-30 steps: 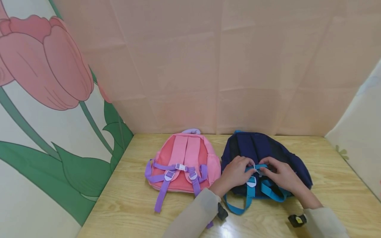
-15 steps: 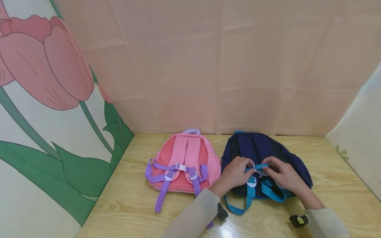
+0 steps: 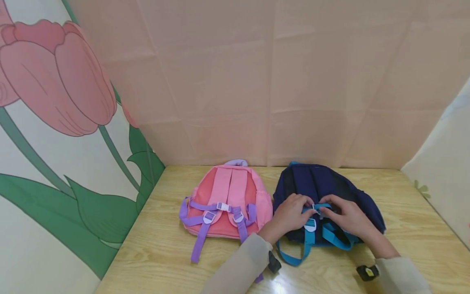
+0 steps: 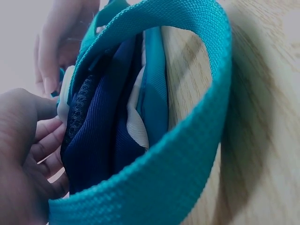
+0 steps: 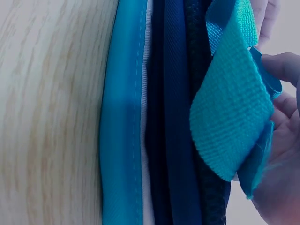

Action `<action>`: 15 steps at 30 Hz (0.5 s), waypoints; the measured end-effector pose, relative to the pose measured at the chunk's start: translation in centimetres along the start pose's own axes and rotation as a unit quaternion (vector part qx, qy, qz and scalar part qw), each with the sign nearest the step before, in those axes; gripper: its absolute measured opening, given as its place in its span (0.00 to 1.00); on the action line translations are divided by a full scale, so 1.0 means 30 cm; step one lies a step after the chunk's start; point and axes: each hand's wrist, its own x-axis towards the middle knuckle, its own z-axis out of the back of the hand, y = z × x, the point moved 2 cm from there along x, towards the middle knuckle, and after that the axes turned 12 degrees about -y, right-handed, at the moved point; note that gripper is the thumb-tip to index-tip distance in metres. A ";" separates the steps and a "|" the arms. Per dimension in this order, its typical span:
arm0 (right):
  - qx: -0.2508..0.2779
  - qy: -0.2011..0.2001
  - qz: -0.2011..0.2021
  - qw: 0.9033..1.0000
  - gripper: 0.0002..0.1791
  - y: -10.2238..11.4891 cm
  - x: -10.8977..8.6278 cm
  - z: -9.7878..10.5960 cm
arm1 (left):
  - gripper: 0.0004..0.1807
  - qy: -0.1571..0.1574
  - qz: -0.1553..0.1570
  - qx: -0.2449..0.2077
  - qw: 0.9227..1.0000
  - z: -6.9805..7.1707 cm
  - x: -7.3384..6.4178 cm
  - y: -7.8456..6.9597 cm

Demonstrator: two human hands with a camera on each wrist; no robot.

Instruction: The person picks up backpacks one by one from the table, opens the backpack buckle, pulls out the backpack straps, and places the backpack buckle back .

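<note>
A navy backpack (image 3: 315, 179) lies on the table, its back panel and shoulder straps facing up. My left hand (image 3: 290, 212) pinches a pale buckle at the left end of the short blue cross strap (image 3: 324, 205). From the other side, my right hand (image 3: 346, 214) pinches this strap beside the buckle. In the left wrist view the pale buckle (image 4: 65, 93) shows at my left fingertips; whether its halves are joined I cannot tell. Blue webbing (image 5: 232, 98) loops before my right hand in the right wrist view, partly hiding the fingers.
A pink backpack (image 3: 235, 183) with purple straps lies just left of the navy one, its white buckle (image 3: 222, 206) fastened. Blue webbing (image 3: 293, 260) hangs onto the wooden table (image 3: 154, 253). A draped backdrop (image 3: 220, 81) rises behind the table.
My right fingers shift slightly to the right along the cross strap, then back left towards the buckle. My left hand and both backpacks stay in place.
</note>
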 end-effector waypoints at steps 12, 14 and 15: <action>0.019 -0.003 -0.011 1.000 0.07 0.003 -0.006 0.014 | 0.11 -0.007 0.017 -0.023 1.000 0.001 -0.004 0.003; 0.026 -0.002 -0.018 0.999 0.07 -0.002 -0.008 0.016 | 0.11 -0.006 0.021 -0.024 0.999 0.001 -0.004 0.002; 0.030 -0.002 -0.022 0.999 0.07 -0.004 -0.010 0.017 | 0.12 -0.005 0.023 -0.025 0.999 0.001 -0.005 0.002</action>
